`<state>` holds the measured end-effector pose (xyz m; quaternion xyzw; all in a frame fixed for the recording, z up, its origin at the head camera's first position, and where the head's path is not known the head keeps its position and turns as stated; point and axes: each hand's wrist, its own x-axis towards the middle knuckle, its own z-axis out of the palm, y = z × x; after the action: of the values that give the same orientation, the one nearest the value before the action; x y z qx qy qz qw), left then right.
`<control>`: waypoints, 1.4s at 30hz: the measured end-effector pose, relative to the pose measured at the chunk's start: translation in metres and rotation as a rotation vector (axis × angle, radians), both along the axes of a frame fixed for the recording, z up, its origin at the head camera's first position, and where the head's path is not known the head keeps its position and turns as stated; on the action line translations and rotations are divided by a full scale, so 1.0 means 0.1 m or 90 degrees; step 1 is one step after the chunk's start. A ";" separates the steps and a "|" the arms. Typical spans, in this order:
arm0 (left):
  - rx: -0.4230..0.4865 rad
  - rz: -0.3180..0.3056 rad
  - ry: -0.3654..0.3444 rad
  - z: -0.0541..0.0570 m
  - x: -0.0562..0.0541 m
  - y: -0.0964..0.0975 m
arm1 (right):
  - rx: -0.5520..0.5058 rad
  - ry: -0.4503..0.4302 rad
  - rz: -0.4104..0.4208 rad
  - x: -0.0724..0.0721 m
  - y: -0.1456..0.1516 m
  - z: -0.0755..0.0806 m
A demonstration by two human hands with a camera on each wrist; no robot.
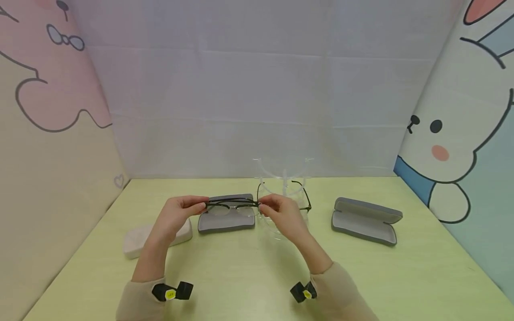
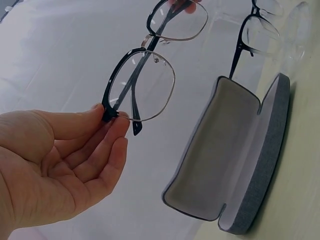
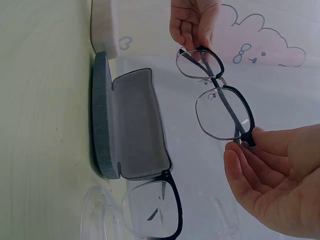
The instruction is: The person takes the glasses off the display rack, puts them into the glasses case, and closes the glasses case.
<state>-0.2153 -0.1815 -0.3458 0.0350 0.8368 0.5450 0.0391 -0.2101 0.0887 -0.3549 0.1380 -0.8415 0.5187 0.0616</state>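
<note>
Both hands hold a pair of eyeglasses (image 1: 241,205) with black upper rims and thin metal lower rims, up in front of an open grey glasses case (image 1: 226,224). The left hand (image 1: 172,218) pinches one end of the frame between thumb and fingers. At the other end, the right hand (image 1: 288,217) pinches the hinge corner. In the right wrist view the temples of the eyeglasses (image 3: 248,107) lie folded behind the lenses. Near the right hand, a second black-framed pair of glasses (image 1: 307,198) sits on a clear display stand (image 1: 285,182).
Another open grey glasses case (image 1: 363,220) stands on the right of the pale yellow-green table (image 1: 241,285). A white case (image 1: 134,240) lies at the left, partly hidden behind the left forearm. A white cloth (image 1: 257,98) hangs along the back, with cartoon-printed panels at both sides.
</note>
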 end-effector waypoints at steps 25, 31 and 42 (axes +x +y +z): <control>0.017 0.082 -0.010 -0.44 -0.16 -0.11 | 0.382 0.119 0.098 -0.39 -0.25 -0.21; 0.011 0.103 -0.017 -0.50 -0.19 -0.13 | 0.459 0.138 0.094 -0.45 -0.33 -0.24; -0.082 0.163 0.020 -0.63 -0.25 -0.04 | 0.599 0.196 0.065 -0.50 -0.40 -0.25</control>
<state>-0.2407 -0.1855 -0.4085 -0.0661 0.8683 0.4899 -0.0414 -0.2600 0.0487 -0.3798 0.2671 -0.9575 0.0589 0.0910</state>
